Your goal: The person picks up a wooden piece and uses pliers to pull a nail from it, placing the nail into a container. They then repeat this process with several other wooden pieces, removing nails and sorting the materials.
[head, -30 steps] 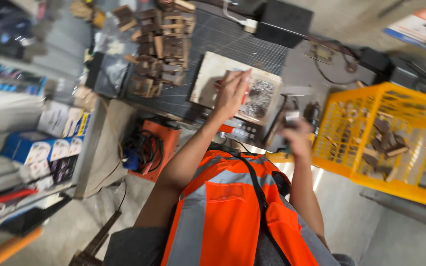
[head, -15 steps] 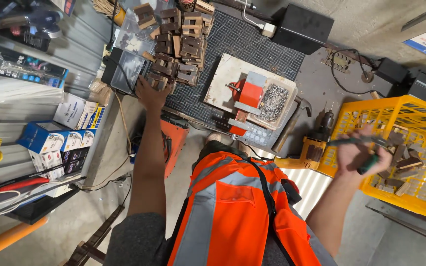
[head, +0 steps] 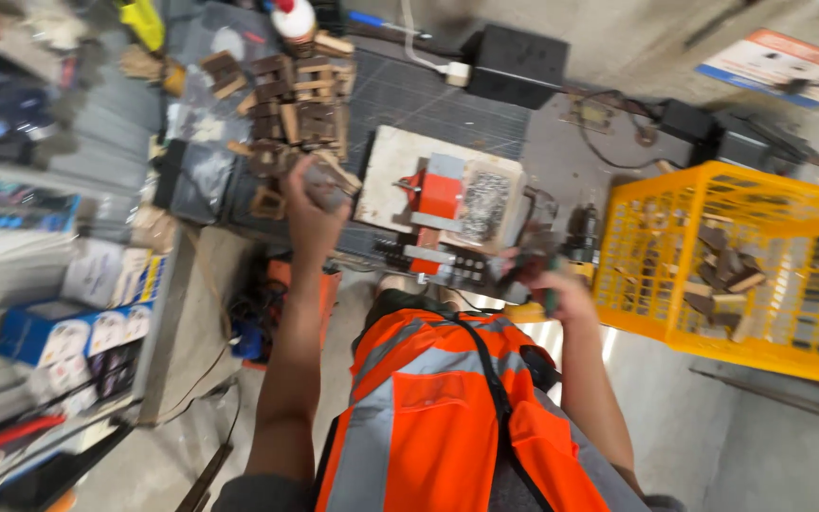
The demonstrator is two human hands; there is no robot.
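Observation:
My left hand [head: 307, 201] is stretched out over the bench and closed around a small wooden piece [head: 337, 175], right at the edge of a pile of similar wooden pieces [head: 288, 100]. Just to its right, a red clamp-like fixture [head: 438, 194] sits on a pale board [head: 386, 166]. My right hand [head: 561, 289] is lower, at the bench's front edge, gripping a dark hand tool [head: 535, 270] that is blurred. I wear an orange and grey vest [head: 438, 417].
A yellow plastic crate [head: 656, 190] holding several wooden offcuts stands at the right. A black box [head: 514, 52] and cables lie at the back of the dark cutting mat [head: 409, 95]. Blue and white cartons [head: 68, 332] fill shelves on the left.
My left hand has closed on a wooden piece at the pile and shifted right toward the board. My right hand has come back from over the yellow crate to the bench's front edge.

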